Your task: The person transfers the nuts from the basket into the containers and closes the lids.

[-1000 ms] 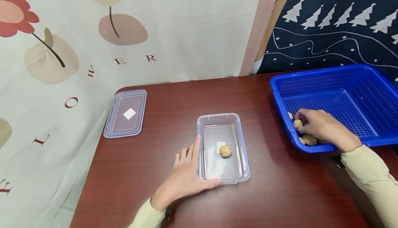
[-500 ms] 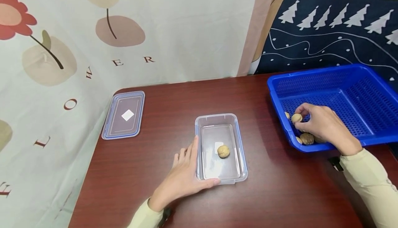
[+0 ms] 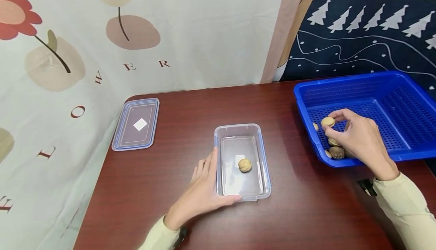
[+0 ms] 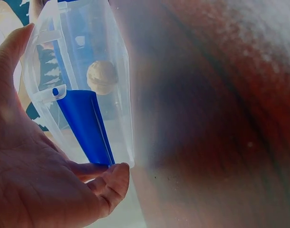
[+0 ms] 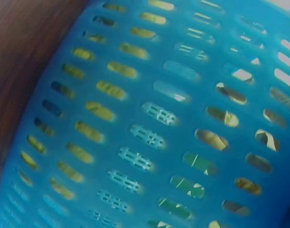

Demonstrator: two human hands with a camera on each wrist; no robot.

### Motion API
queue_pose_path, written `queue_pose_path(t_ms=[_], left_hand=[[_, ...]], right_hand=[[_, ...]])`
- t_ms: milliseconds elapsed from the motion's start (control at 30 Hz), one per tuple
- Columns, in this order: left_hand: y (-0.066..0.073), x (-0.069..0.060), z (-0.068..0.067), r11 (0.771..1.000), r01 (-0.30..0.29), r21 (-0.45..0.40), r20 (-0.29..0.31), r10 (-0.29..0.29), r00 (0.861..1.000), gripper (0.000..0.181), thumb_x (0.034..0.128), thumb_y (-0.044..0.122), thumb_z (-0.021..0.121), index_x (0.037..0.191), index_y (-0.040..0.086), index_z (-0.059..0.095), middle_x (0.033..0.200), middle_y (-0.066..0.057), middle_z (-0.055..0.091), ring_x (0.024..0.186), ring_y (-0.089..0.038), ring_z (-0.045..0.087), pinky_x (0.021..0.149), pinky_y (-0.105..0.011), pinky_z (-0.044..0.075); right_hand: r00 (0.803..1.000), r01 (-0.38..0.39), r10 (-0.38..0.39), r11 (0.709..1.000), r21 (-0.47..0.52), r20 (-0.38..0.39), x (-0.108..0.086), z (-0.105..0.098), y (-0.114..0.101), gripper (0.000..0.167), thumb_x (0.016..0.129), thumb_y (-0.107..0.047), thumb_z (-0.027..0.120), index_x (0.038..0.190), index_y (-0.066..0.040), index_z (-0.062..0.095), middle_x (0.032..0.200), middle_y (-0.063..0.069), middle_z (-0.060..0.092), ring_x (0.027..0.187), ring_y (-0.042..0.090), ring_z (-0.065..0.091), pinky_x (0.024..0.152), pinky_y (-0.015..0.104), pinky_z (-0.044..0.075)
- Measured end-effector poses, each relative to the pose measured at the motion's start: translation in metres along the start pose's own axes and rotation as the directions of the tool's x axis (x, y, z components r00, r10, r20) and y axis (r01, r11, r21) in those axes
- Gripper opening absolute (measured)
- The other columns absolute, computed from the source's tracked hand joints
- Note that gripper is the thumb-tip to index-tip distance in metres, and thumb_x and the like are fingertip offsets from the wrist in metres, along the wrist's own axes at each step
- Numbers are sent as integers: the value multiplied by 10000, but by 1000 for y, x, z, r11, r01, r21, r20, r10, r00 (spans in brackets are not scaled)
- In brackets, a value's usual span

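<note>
A clear plastic box stands on the table with one walnut inside. My left hand lies against its near left corner, fingers along the left side and thumb on the front edge. In the left wrist view the fingers touch the box wall. My right hand pinches a pale walnut between thumb and fingers, over the left part of the blue basket. Below it lie several nuts, among them a darker ridged one; the hand partly hides them.
A flat clear lid with blue edging and a white sticker lies at the table's far left. Patterned cloths hang behind the table. Only the slotted basket wall and some table fill the right wrist view.
My right hand has taken hold of a pale walnut and lifted it a little, up and away from the nuts around it. The left hand and the box stay in place.
</note>
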State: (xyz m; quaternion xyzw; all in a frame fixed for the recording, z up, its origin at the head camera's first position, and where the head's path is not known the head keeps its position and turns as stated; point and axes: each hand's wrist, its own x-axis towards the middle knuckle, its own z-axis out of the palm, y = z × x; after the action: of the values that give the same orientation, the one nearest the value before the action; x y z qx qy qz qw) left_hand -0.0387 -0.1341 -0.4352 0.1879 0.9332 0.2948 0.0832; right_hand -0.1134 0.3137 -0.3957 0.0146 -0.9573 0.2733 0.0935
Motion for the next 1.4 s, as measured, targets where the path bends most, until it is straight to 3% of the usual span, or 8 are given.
queue_pose_path(t_ms=[267,600,733,867,1100,1400], left_hand=[[1,0,0,1000,-7,10,14,6,1000,1508,743,793,860,1760,97,-8,1730,-165,334,1419,-327,389,1187,-542,329],[2,0,0,999,-5,47,15,4,1000,1515,735,795,863,1757,70,11,1744,-159,303,1386,-327,403,1186,-540,330],[4,1,-1,999,-8,47,16,7,1000,1509,736,813,847,1756,63,26,1730,-158,335,1405,-331,393,1191,-540,323],[4,0,-1,999,-6,50,14,6,1000,1507,736,815,846,1757,65,28,1721,-158,351,1398,-330,397,1186,-533,328],[3,0,-1,998,-14,65,11,13,1000,1501,743,788,861,1754,50,32,1691,-187,391,1377,-351,417,1171,-543,346],[3,-1,-2,999,14,51,22,-15,1000,1494,750,779,860,1758,73,13,1697,-169,392,1379,-344,420,1168,-535,348]], right_hand=[[993,31,-24,998,59,-114,-3,8,-10,395,925,-231,872,1237,-29,740,692,43,572,563,140,457,475,294,310],[989,63,-50,994,93,-137,-8,18,-26,398,933,-237,870,1269,-65,743,686,37,559,570,157,460,471,280,324],[986,78,-59,990,120,-156,-12,23,-31,400,928,-214,872,1278,-78,734,659,18,524,500,127,458,446,263,326],[972,145,-118,982,121,-205,-14,28,-38,407,901,-178,892,1264,-71,740,650,5,497,508,91,426,468,237,304],[929,281,-256,958,62,-266,-14,40,-52,451,820,-156,947,1221,-63,765,678,-25,483,607,84,402,527,227,294],[903,390,-374,920,38,-210,-15,47,-69,489,804,-87,946,1247,-63,742,735,-40,508,622,97,431,500,213,332]])
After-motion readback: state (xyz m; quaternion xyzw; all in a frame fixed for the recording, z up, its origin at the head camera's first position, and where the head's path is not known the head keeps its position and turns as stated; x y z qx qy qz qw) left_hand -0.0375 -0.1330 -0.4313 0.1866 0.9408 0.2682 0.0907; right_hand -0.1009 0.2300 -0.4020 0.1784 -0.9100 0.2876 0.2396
